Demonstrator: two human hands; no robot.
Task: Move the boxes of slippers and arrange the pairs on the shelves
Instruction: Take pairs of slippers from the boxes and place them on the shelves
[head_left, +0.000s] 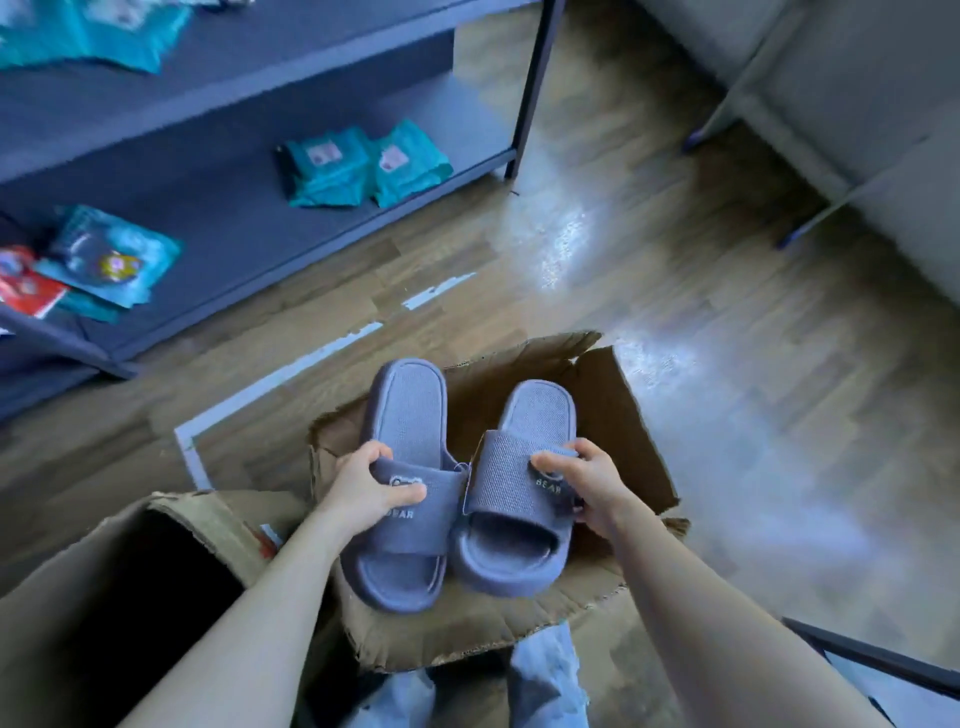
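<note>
I hold a pair of blue-grey slippers marked "BEAR" over an open cardboard box on the floor. My left hand grips the strap of the left slipper. My right hand grips the strap of the right slipper. The two slippers lie side by side, toes toward me, and seem joined by a tag between the straps. A low dark shelf unit stands at the upper left.
Teal packets lie on the lower shelf, with more teal and red packets at its left. A second open cardboard box stands at the lower left. White tape lines mark the wooden floor. Grey furniture fills the upper right.
</note>
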